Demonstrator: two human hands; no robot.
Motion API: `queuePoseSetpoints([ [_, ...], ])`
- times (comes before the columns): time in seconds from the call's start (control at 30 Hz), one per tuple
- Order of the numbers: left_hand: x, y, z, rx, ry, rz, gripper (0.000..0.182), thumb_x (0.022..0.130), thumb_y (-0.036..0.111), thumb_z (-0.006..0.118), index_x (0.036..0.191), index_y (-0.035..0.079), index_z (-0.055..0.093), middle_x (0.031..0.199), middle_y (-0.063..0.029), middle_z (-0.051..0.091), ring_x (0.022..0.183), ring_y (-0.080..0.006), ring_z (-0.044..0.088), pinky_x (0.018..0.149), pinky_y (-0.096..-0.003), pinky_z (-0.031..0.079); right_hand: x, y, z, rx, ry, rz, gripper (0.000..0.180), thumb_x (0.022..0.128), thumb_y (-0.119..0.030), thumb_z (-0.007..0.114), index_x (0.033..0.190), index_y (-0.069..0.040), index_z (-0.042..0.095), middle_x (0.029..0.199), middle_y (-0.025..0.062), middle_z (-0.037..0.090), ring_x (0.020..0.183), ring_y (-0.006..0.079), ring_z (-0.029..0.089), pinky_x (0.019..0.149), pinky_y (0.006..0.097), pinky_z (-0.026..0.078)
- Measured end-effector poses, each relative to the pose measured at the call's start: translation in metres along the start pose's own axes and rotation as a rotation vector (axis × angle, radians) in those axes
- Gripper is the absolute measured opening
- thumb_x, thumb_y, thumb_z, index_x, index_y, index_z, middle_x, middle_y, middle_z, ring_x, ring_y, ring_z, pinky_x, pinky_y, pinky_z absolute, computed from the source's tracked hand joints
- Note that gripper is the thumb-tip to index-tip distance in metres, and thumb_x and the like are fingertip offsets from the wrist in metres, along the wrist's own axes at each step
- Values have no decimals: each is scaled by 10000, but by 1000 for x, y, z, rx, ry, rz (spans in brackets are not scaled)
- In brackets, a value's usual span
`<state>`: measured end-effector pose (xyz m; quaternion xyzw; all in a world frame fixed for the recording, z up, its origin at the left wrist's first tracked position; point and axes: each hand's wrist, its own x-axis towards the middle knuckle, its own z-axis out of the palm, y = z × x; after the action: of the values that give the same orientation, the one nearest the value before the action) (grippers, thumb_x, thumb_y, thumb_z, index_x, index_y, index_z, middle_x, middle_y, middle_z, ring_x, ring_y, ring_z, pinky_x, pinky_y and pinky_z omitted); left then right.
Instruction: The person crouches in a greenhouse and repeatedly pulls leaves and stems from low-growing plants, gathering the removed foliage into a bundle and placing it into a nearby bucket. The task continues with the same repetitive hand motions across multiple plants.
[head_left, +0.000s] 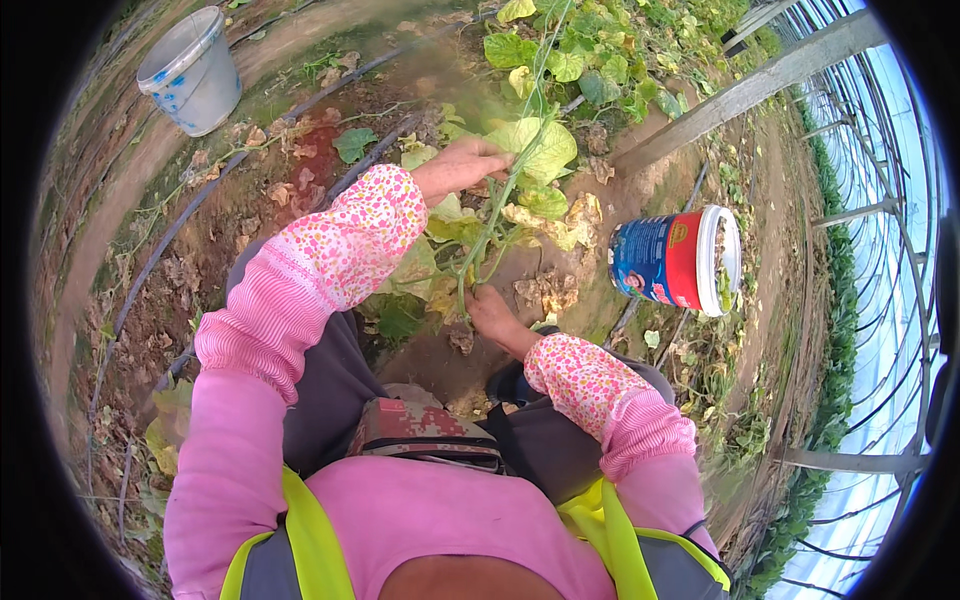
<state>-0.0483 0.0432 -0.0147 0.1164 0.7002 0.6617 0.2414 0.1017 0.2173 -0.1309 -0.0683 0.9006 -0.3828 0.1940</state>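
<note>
A cucumber-like vine (491, 225) rises from the soil in front of me along a thin pale string (541, 71). My left hand (461, 169) has its fingers closed on the upper part of this vine, beside a large yellow-green leaf (538, 148); the fingertips are partly hidden. Lower down, my right hand (495, 319) grips the vine's stem close to the ground, its thumb out of sight. Dry, curled brown leaves (551, 291) lie around the stem base. A yellowing leaf (412, 270) hangs between my two arms.
On the right, a blue-and-red plastic bucket (651, 259) with a white rim holds plant scraps. A white bucket (193, 79) with blue marks stands far left. A grey post (742, 94) slants down beyond the vine. Dark drip hoses (180, 225) cross the soil; leafy plants (600, 67) grow ahead.
</note>
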Motion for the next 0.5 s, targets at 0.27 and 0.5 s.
queuePoseSetpoints([
  [0.27,-34,38,-114,-894,387,413,294,1046,258,356,854,57,453,850,-123,595,851,-292,634,848,-445,519,-56,33,6,390,-502,411,284,914,-176,535,1015,76,617,869,168,628,736,250,641,501,396,583],
  [0.5,-129,13,-231,604,1848,88,479,878,284,632,1159,-79,496,934,-196,630,879,-353,613,830,-455,484,-75,88,-9,385,-244,456,229,946,-114,498,1092,39,587,893,93,629,731,213,673,626,329,564],
])
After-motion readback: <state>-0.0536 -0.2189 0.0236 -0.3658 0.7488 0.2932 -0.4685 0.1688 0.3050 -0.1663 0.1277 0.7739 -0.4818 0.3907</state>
